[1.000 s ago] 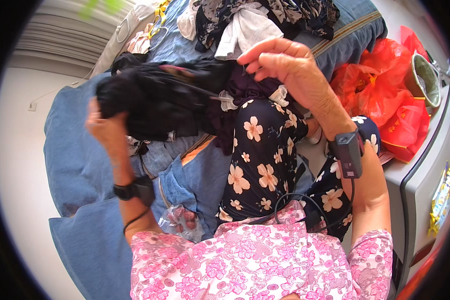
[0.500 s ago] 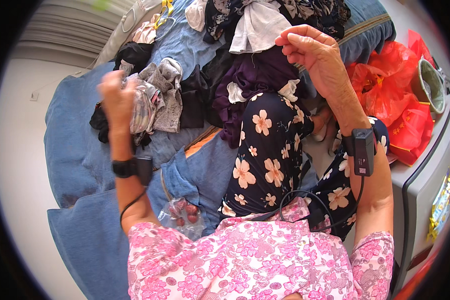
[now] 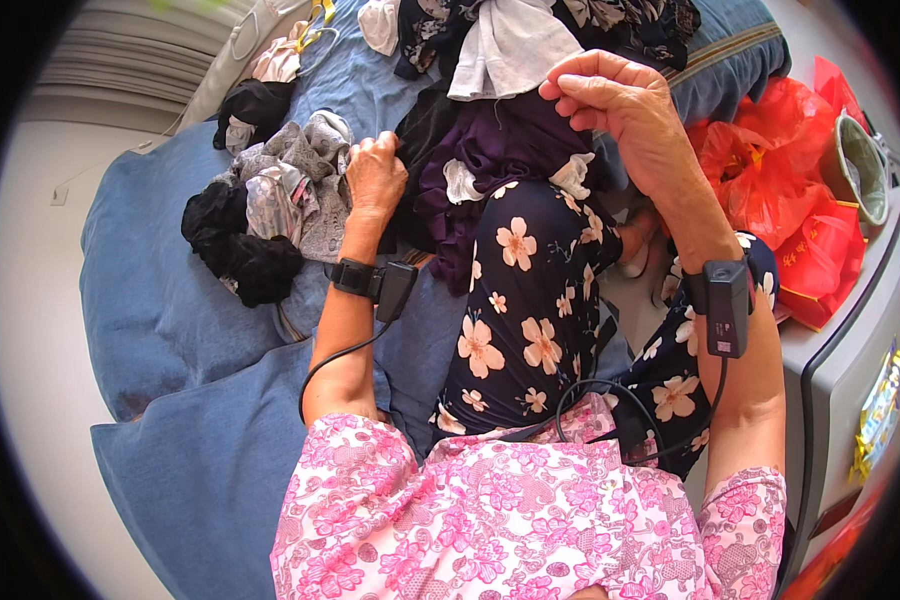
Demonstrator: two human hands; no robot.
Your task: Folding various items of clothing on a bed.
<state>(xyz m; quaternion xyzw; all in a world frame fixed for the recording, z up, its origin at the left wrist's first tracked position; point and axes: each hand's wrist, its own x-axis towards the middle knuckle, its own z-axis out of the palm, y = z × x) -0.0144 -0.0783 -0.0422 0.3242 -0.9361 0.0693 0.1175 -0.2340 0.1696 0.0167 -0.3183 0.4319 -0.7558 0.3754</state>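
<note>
My left hand (image 3: pixel 375 175) is closed, knuckles up, between a grey lacy garment (image 3: pixel 322 215) and a black garment (image 3: pixel 425 130); whatever its fingers hold is hidden. My right hand (image 3: pixel 625 100) is raised with thumb and fingertips pressed together, just right of a light grey cloth (image 3: pixel 505 55). Anything in that pinch is too small to make out. Dark purple cloth (image 3: pixel 480 140) lies crumpled below it, by my knee, with small white pieces (image 3: pixel 460 182) on it. Beside the lacy garment are rumpled black clothes (image 3: pixel 260 268).
Blue bedding (image 3: pixel 190 420) spreads under the clothes. More dark patterned clothing (image 3: pixel 635 30) is heaped at the far side. On the right are red plastic bags (image 3: pixel 755 150), a lined bin (image 3: pixel 860 165) and a grey cabinet (image 3: pixel 840 390). A cable (image 3: pixel 570 400) loops across my lap.
My left hand has moved right, from over the lacy garment to its right side. My right hand has stayed nearly still. My left arm now covers the clear bag of red items.
</note>
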